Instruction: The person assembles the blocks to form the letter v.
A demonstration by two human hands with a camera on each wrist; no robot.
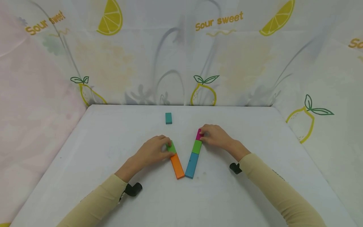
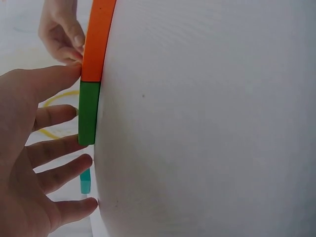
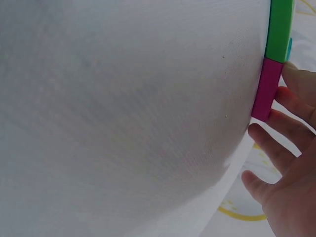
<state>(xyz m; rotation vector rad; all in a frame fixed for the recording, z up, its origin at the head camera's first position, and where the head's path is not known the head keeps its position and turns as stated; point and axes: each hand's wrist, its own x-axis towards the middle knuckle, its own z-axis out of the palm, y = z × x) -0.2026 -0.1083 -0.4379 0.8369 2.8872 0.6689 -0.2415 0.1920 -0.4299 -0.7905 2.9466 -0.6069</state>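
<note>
My left hand (image 1: 151,150) pinches a green block (image 1: 171,148), thumb at its near end and fingertips at its far end. That block meets an orange block (image 1: 177,167) end to end, forming a slanted row. My right hand (image 1: 216,136) pinches a magenta block (image 3: 267,90) between thumb and fingers. Below the magenta one, a second green block (image 1: 197,147) and a longer blue block (image 1: 191,165) continue the right row. The two rows meet or nearly meet at the near end, like a V. In both wrist views the other fingers are spread.
A teal block (image 1: 168,118) lies alone near the back of the white table (image 1: 113,126). Behind the table hangs a cloth (image 1: 147,56) printed with lemons. A dark device (image 1: 133,189) sticks out from under the left sleeve, and another (image 1: 235,168) from the right.
</note>
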